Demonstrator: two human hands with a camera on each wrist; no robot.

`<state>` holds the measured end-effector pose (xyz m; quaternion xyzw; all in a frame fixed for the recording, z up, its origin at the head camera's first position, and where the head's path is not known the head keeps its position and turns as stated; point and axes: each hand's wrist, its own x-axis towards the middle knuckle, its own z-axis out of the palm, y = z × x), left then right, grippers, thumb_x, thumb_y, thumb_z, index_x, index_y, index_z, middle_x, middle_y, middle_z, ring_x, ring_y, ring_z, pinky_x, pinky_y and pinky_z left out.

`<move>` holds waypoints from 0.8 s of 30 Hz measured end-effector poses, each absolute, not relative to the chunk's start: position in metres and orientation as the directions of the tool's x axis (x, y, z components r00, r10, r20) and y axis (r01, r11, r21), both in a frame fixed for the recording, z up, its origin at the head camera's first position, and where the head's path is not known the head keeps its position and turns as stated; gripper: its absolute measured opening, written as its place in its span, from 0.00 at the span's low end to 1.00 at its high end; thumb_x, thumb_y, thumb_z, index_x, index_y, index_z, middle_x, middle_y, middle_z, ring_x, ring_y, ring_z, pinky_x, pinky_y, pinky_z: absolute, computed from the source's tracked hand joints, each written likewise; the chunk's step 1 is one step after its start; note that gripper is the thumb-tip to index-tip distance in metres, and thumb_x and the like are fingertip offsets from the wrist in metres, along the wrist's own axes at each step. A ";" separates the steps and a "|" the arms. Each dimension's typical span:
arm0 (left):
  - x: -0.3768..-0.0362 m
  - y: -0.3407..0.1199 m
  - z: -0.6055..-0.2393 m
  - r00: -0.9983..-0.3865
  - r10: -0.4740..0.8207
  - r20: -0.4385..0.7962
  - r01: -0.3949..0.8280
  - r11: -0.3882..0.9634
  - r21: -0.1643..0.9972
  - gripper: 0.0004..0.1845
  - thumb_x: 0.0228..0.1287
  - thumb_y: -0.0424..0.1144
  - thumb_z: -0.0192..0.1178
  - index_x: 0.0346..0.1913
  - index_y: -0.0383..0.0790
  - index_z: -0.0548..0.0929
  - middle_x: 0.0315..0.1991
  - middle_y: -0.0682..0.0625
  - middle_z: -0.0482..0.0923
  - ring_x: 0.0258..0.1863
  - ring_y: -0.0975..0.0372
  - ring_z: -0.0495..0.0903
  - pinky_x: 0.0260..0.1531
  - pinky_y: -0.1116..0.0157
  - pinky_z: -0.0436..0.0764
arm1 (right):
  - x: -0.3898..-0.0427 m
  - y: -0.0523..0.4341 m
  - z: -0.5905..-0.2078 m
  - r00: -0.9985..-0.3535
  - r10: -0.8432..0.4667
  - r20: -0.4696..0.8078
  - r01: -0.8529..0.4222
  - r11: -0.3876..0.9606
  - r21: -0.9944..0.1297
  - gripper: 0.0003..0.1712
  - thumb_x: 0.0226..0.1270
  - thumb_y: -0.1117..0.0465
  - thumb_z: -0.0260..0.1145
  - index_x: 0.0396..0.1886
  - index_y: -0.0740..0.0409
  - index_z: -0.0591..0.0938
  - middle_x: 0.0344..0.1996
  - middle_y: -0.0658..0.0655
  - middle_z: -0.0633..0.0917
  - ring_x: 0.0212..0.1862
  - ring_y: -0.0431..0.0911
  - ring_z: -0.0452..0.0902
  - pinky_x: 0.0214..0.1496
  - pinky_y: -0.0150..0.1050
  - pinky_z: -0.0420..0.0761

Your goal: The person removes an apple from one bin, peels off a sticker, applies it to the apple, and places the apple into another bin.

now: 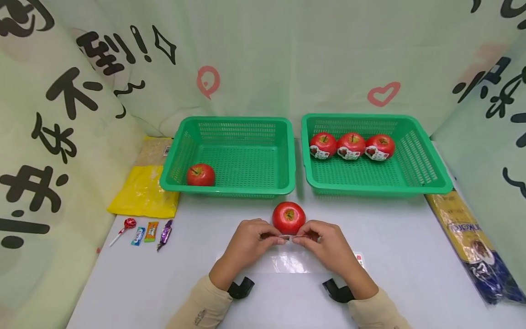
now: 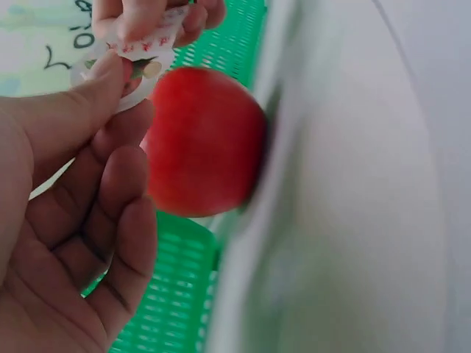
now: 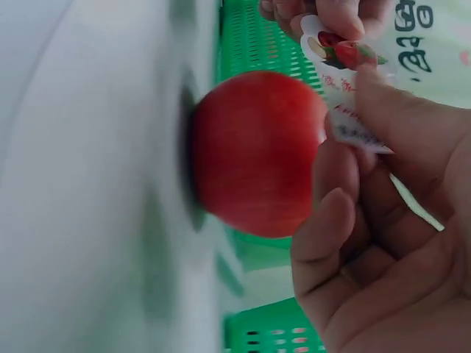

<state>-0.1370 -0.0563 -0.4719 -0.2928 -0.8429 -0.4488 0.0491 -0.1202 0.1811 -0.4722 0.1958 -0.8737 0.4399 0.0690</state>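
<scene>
A red apple (image 1: 289,217) stands on the white table (image 1: 402,256) in front of two green baskets. Just before it, my left hand (image 1: 263,235) and right hand (image 1: 314,235) pinch a small fruit sticker (image 1: 289,238) between thumbs and fingers. In the left wrist view, the sticker (image 2: 140,55) is held by my left hand (image 2: 110,81) close to the apple (image 2: 202,140). In the right wrist view, the sticker (image 3: 342,81) sits beside the apple (image 3: 257,151). The left basket (image 1: 230,189) holds one plain apple (image 1: 200,175). The right basket (image 1: 370,189) holds three stickered apples (image 1: 351,146).
A clear plastic sheet (image 1: 291,262) lies flat under my hands. A yellow bag (image 1: 141,189), a lollipop (image 1: 123,228) and small wrapped candies (image 1: 150,231) lie at the left. A long packet (image 1: 472,242) lies along the right edge. Printed cloth walls close three sides.
</scene>
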 end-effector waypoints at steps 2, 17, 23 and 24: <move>-0.138 -0.057 -0.475 -0.835 0.428 0.346 0.528 0.444 0.724 0.06 0.56 0.38 0.80 0.34 0.41 0.94 0.29 0.53 0.89 0.31 0.66 0.83 0.36 0.74 0.83 | -0.122 0.182 -0.476 -0.911 -0.287 0.297 -0.408 0.516 -0.753 0.14 0.55 0.67 0.83 0.29 0.47 0.86 0.26 0.41 0.84 0.28 0.31 0.72 0.29 0.28 0.76; -0.142 -0.048 -0.490 -0.832 0.364 0.419 0.549 0.653 0.522 0.09 0.52 0.42 0.84 0.26 0.47 0.92 0.21 0.59 0.85 0.25 0.68 0.76 0.27 0.75 0.75 | -0.122 0.176 -0.486 -0.884 -0.219 0.413 -0.450 0.634 -0.629 0.18 0.49 0.68 0.85 0.28 0.50 0.83 0.23 0.43 0.80 0.27 0.32 0.72 0.28 0.26 0.76; -0.143 -0.046 -0.490 -0.844 0.345 0.410 0.526 0.682 0.508 0.09 0.53 0.42 0.83 0.26 0.46 0.91 0.22 0.58 0.85 0.26 0.67 0.76 0.26 0.76 0.75 | -0.123 0.175 -0.487 -0.884 -0.224 0.410 -0.444 0.674 -0.590 0.17 0.50 0.68 0.85 0.28 0.51 0.83 0.25 0.45 0.81 0.29 0.35 0.73 0.30 0.28 0.77; -0.143 -0.045 -0.490 -0.846 0.342 0.409 0.522 0.686 0.507 0.10 0.53 0.42 0.83 0.27 0.46 0.90 0.22 0.58 0.84 0.26 0.68 0.76 0.26 0.76 0.75 | -0.123 0.175 -0.487 -0.885 -0.221 0.410 -0.441 0.680 -0.585 0.17 0.50 0.68 0.85 0.28 0.51 0.83 0.25 0.45 0.81 0.29 0.36 0.74 0.31 0.29 0.78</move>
